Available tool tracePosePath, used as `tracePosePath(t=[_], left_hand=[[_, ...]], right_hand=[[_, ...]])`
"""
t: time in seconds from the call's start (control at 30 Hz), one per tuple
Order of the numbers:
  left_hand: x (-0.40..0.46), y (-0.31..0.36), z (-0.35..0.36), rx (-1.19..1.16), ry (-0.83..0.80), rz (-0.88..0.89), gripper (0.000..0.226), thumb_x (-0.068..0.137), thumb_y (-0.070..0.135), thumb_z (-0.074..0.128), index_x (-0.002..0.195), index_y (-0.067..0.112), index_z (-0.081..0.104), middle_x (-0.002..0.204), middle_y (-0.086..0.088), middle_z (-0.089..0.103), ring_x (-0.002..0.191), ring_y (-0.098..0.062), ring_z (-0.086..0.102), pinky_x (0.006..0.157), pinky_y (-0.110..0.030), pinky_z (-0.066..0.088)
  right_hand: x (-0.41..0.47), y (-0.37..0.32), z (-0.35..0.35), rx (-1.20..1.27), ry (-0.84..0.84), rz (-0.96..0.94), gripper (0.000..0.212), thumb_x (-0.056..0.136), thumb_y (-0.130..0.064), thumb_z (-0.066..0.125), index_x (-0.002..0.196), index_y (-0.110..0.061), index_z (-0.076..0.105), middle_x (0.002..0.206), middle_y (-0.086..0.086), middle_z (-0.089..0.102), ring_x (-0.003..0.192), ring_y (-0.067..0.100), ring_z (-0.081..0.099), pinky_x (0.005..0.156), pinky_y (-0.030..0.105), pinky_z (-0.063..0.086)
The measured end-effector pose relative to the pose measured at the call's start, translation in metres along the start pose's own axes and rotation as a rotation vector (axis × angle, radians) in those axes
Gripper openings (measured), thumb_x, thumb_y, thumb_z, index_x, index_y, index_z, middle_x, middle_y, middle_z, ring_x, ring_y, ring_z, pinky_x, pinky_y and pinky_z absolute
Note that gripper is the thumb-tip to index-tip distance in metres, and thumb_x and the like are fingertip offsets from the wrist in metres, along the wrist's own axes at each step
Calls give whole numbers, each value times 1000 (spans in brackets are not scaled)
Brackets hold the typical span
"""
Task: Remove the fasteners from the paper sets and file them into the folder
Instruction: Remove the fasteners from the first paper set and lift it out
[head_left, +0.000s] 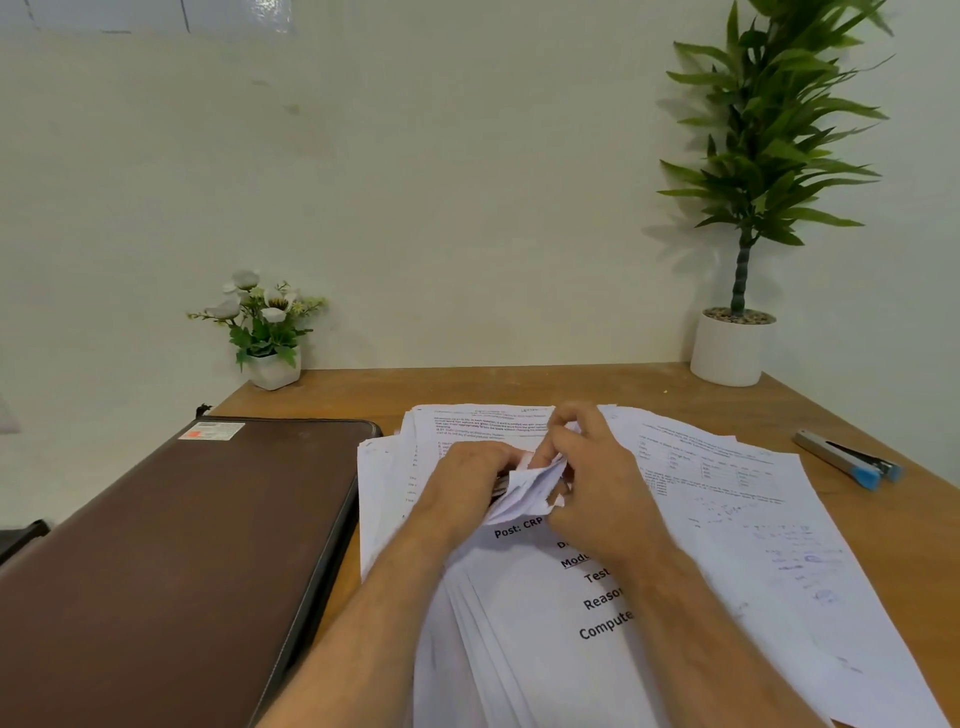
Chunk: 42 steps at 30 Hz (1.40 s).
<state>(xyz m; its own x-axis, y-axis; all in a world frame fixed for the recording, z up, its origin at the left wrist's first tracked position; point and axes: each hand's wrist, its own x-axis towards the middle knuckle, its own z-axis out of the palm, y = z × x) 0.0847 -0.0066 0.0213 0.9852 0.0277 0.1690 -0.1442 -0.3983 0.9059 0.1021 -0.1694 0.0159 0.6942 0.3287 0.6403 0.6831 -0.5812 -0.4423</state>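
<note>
A thick set of printed pages (535, 613) lies in front of me on top of a spread of other loose sheets (737, 499). My left hand (467, 475) grips the top corner of the set, fingers curled around the bent pages. My right hand (592, 478) pinches the crumpled, torn corner of the paper (530, 486) right beside the left hand. Any fastener at that corner is hidden by my fingers. A closed brown zip folder (171, 551) lies flat on the left side of the desk.
A grey and blue stapler (847, 460) lies at the right of the wooden desk (519, 384). A small white flower pot (270, 332) stands at the back left and a tall green plant in a white pot (727, 348) at the back right, against the wall.
</note>
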Motion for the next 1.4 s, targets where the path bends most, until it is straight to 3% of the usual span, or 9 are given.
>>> tracePosePath(t=[0.1,0.23,0.4,0.63,0.83,0.93,1.1,1.23,1.4], left_hand=[[2,-2,0,-64,15,-29,28,91,5,58,84,21,79,85,-3,77,83,-20,73,80,-39,57],[5,-7,-4,34,217,-92,24,87,1,68,95,22,77,97,5,77,91,-14,70,73,-16,51],[15,-23,-8,484,412,-235,67,75,27,84,135,17,58,130,-6,61,123,-27,54,101,-35,45],[5,-9,-10,-118,555,-117,70,89,3,66,150,22,37,110,5,65,103,-19,63,83,-33,51],[-3,-1,2,294,193,102,25,74,8,52,72,23,72,72,12,69,75,-12,63,69,-20,45],[-4,0,-3,222,132,79,27,73,5,57,70,25,76,71,11,72,69,-7,63,66,-20,47],[-9,1,-12,-13,170,1,22,67,28,59,66,13,75,68,-9,68,64,-13,57,61,-33,47],[3,-4,-16,1,422,-118,19,95,21,57,98,26,75,102,5,73,93,-14,64,53,-10,48],[12,-18,-20,59,292,-217,30,92,46,65,98,18,75,93,1,75,94,-24,69,86,-39,54]], right_hand=[[0,1,1,37,-79,34,17,64,-18,55,73,-32,53,108,-24,46,71,8,58,59,33,50],[1,4,6,128,-136,107,11,62,-24,57,72,-26,57,88,-16,58,74,7,58,63,28,48],[-1,3,3,136,-135,176,21,66,-5,65,75,-23,61,82,-12,60,73,7,56,60,25,45],[-1,2,4,163,-112,154,22,69,-4,59,73,-26,59,83,-14,60,74,6,56,61,25,43],[-1,4,5,9,33,18,16,71,-8,63,78,-22,58,129,-12,37,83,14,59,58,38,51],[-1,5,2,65,-1,15,19,67,-9,65,70,-26,55,132,-17,44,96,3,59,64,36,51],[-2,5,4,128,-114,85,8,63,-20,58,68,-23,53,78,-11,58,72,10,56,63,35,47],[-3,5,1,157,-131,156,13,63,-7,59,65,-20,58,72,-10,63,68,9,58,60,34,49],[-4,4,1,154,-152,198,12,60,-9,54,66,-17,60,69,-8,66,68,10,60,61,40,52]])
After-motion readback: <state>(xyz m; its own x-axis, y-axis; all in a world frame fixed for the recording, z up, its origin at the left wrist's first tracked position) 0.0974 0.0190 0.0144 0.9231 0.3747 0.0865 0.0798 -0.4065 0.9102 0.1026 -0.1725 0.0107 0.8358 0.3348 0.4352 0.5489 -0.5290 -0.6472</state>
